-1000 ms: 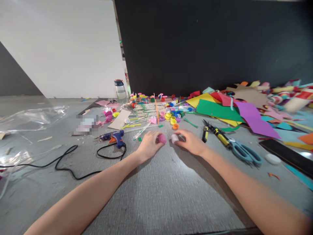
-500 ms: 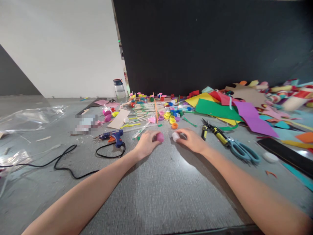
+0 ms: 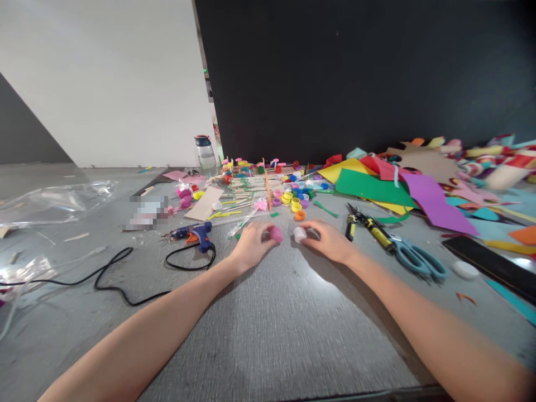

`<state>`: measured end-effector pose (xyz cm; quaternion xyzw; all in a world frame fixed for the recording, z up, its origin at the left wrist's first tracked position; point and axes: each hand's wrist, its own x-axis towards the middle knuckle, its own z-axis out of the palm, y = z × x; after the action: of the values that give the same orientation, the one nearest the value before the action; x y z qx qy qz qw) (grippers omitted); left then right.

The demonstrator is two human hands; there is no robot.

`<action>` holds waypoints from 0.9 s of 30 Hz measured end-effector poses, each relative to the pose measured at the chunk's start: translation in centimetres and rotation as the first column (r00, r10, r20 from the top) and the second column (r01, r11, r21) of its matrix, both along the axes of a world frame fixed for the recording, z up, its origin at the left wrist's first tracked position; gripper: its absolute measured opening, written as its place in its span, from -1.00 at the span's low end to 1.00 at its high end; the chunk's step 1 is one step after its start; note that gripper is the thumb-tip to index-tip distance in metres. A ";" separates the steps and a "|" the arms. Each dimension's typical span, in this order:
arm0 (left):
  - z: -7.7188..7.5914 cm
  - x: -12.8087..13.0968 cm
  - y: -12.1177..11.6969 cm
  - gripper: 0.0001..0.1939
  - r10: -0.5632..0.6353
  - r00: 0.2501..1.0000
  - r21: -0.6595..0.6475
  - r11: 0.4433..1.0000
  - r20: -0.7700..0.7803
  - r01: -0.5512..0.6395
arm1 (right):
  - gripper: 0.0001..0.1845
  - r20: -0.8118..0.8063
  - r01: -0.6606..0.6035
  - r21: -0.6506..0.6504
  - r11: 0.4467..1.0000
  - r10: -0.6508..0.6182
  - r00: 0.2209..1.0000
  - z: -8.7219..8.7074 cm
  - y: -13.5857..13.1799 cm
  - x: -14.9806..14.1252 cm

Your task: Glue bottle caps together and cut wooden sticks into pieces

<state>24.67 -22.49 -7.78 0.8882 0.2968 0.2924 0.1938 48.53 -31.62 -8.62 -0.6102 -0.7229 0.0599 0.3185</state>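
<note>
My left hand (image 3: 252, 245) pinches a pink bottle cap (image 3: 276, 234) between thumb and fingers. Facing it across a small gap, my right hand (image 3: 329, 240) grips a white bottle cap (image 3: 299, 234). The two caps are apart, just above or on the grey table (image 3: 272, 318); contact with the surface cannot be made out. Beyond the hands lie an orange cap (image 3: 300, 215) and several yellow caps (image 3: 287, 197). Left of my left hand rests a blue glue gun (image 3: 202, 237) with a black cord.
Pliers (image 3: 379, 231) with yellow-black handles and blue-handled scissors (image 3: 419, 259) lie to the right. Coloured sheets, including a green one (image 3: 372, 187) and a purple one (image 3: 438, 204), spread behind them. A clear bottle (image 3: 205, 154) stands at the back; clear plastic (image 3: 58, 202) lies left.
Both hands keep nearly the same place and the same hold on their caps. The pink cap is tilted very slightly differently, and the whole view has shifted a little.
</note>
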 end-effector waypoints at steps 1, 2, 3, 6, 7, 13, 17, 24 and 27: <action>0.0 0.0 0.0 -0.73 -0.003 1.000 0.004 1.000 0.001 0.003 | -0.73 0.000 -0.001 0.000 1.000 0.001 1.000 0.0 0.0 0.0; 0.0 0.0 0.0 -0.74 -0.005 1.000 0.008 1.000 0.001 0.005 | -0.74 -0.001 -0.003 0.001 1.000 0.003 1.000 0.0 0.0 0.0; 0.0 0.0 0.0 -0.75 -0.008 1.000 0.013 1.000 0.001 0.008 | -0.74 -0.001 -0.005 0.002 1.000 0.005 1.000 0.0 0.1 0.1; -0.1 0.0 0.0 -0.74 -0.013 1.000 0.028 1.000 0.004 0.012 | -0.67 -0.004 -0.012 0.009 1.000 0.012 1.000 -0.2 0.1 0.2; -0.2 0.0 0.1 -0.70 -0.012 1.000 0.034 0.999 0.007 0.012 | -0.63 -0.005 -0.015 0.012 1.000 0.015 1.000 -0.3 0.1 0.3; -0.7 0.1 0.1 -0.55 -0.015 1.000 0.067 0.998 0.015 0.014 | -0.56 -0.006 -0.025 0.027 0.999 0.026 1.000 -0.4 0.2 0.2; -0.6 0.2 0.1 -0.71 -0.031 1.000 0.076 0.997 0.006 0.030 | -0.67 -0.001 -0.033 0.030 0.999 0.033 0.999 -0.4 0.3 0.0; -0.8 0.1 0.2 -0.63 0.005 1.000 0.092 0.996 0.018 -0.007 | -0.56 -0.008 -0.058 0.047 0.997 0.058 0.998 -0.6 0.5 0.4; -1.0 0.1 0.2 -0.50 0.017 0.999 0.098 0.995 0.031 -0.020 | -0.50 -0.027 -0.059 0.058 0.997 0.061 0.998 -0.6 0.4 0.4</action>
<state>24.76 -22.33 -8.73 0.8892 0.2873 0.3219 0.1519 48.88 -31.21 -9.22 -0.5779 -0.7377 0.0574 0.3442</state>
